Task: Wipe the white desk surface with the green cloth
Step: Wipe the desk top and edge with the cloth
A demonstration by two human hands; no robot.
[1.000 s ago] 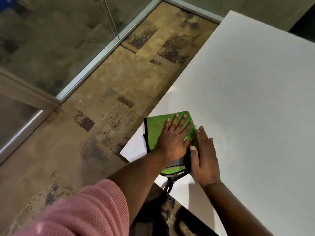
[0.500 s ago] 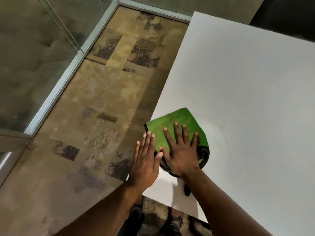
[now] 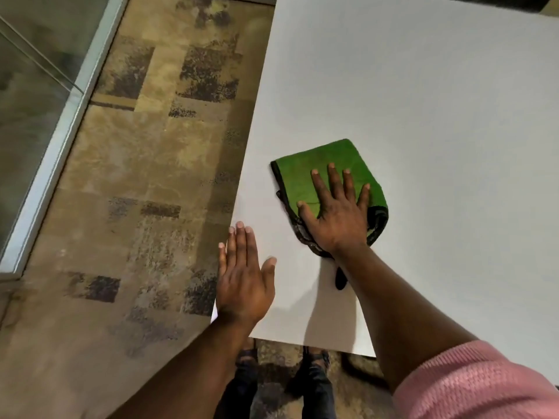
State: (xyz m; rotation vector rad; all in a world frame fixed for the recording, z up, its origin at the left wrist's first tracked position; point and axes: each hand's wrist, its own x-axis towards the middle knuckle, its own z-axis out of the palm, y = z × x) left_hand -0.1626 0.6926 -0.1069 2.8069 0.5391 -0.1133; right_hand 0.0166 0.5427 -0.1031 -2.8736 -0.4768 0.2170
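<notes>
A folded green cloth (image 3: 302, 179) with a dark trim lies on the white desk (image 3: 423, 101) near its left front corner. My right hand (image 3: 335, 213) presses flat on the cloth, fingers spread over its near half. A short dark strip of the cloth sticks out beside my right wrist. My left hand (image 3: 242, 279) rests palm down on the desk's left edge, a hand's width left of the cloth and not touching it. It holds nothing.
Mottled brown carpet (image 3: 145, 176) runs along the left of the desk. A glass partition with a metal frame (image 3: 54, 140) borders it at far left. My feet (image 3: 311, 358) show below the desk's front edge.
A second ago my left hand was on the cloth; my right hand then took it over. The cloth has since slid right, away from the desk's edge, and my left hand has come apart from it.
</notes>
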